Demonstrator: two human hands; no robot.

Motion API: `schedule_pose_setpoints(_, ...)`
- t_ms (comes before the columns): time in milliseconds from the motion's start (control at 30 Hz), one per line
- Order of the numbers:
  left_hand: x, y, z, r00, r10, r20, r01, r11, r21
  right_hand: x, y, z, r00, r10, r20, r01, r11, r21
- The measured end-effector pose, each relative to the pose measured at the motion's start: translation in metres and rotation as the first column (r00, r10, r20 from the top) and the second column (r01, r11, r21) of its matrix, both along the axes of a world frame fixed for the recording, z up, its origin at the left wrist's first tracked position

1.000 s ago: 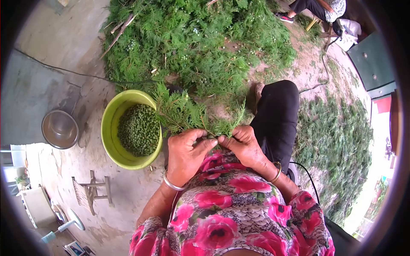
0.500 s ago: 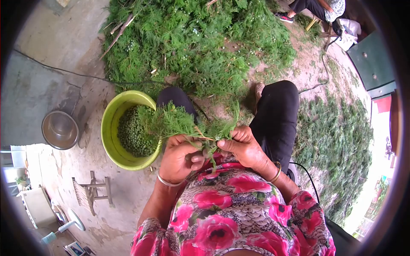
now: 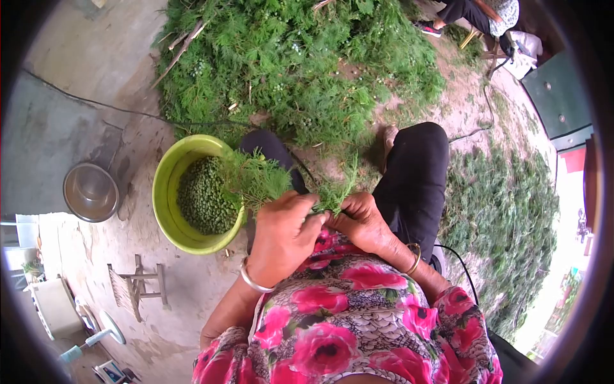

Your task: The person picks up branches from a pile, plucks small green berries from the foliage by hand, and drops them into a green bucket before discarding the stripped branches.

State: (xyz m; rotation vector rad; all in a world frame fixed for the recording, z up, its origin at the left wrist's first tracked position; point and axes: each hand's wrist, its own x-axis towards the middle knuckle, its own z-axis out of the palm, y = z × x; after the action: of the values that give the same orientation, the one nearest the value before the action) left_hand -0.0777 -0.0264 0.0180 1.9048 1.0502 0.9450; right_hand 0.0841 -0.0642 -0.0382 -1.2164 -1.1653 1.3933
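Observation:
A green conifer sprig (image 3: 259,179) with feathery foliage is held in front of my body, above my lap. My left hand (image 3: 286,230) is closed around its stem side, the fingertips pinched close to my right hand. My right hand (image 3: 362,221) grips the same sprig from the other side, thumb and fingers together. The fingers hide what lies between them. Just left of my left hand stands a yellow-green bucket (image 3: 165,211), partly filled with small green cones (image 3: 206,195). Part of the foliage hangs over its right rim.
A big heap of cut green branches (image 3: 288,70) lies in front of me. More greenery (image 3: 502,224) is spread at the right. To the left are a metal basin (image 3: 91,192), a small wooden stool (image 3: 137,287) and a dark cable (image 3: 96,104). Another person (image 3: 476,13) sits at the top right.
My left hand has moved right and slightly up, turning its back to the camera, and now meets my right hand at the sprig. The right hand stays nearly in place.

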Motion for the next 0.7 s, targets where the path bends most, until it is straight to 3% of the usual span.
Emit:
schedule_pose_setpoints(67,0.003,0.001,-0.008,0.968,-0.095,-0.233,0.116,0.990,0.079,0.004,0.000,0.006,0.991,0.039,0.130,-0.047,0.997,0.061)
schedule_pose_setpoints(300,-0.002,0.005,-0.011,0.990,-0.131,-0.046,0.125,0.985,-0.118,0.003,0.000,-0.002,0.982,0.044,0.182,-0.060,0.995,0.085)
schedule_pose_setpoints(333,-0.005,0.006,-0.010,0.991,-0.128,-0.048,0.122,0.985,-0.118,0.001,0.000,0.009,1.000,0.016,0.001,-0.016,1.000,-0.007)
schedule_pose_setpoints(367,-0.008,0.008,-0.009,0.991,-0.079,0.104,0.114,0.912,-0.394,-0.001,0.000,0.015,0.984,-0.030,-0.176,0.011,0.994,-0.105)
schedule_pose_setpoints(433,-0.014,0.012,-0.001,0.891,0.179,0.417,0.260,0.552,-0.792,0.000,0.002,0.011,0.965,-0.090,-0.245,0.067,0.993,-0.099)
schedule_pose_setpoints(467,-0.012,0.013,-0.004,0.891,0.178,0.417,0.260,0.552,-0.792,0.000,0.002,0.007,0.938,-0.149,-0.312,0.124,0.987,-0.098)
schedule_pose_setpoints(533,-0.007,0.012,-0.011,0.751,0.385,0.537,0.311,0.512,-0.801,0.007,0.001,-0.004,0.961,-0.101,-0.256,0.085,0.994,-0.072)
schedule_pose_setpoints(600,0.002,0.006,-0.012,0.760,0.387,0.522,0.271,0.542,-0.796,0.012,-0.001,0.001,1.000,-0.003,0.015,0.003,1.000,-0.029)
schedule_pose_setpoints(633,0.006,0.003,-0.013,0.852,0.307,0.425,0.124,0.670,-0.732,0.002,0.001,-0.013,0.993,-0.057,-0.102,0.059,0.998,0.017)
schedule_pose_setpoints(700,0.011,0.000,-0.021,0.965,0.216,0.148,-0.122,0.870,-0.477,-0.003,0.003,0.003,0.999,-0.049,-0.002,0.049,0.998,0.048)
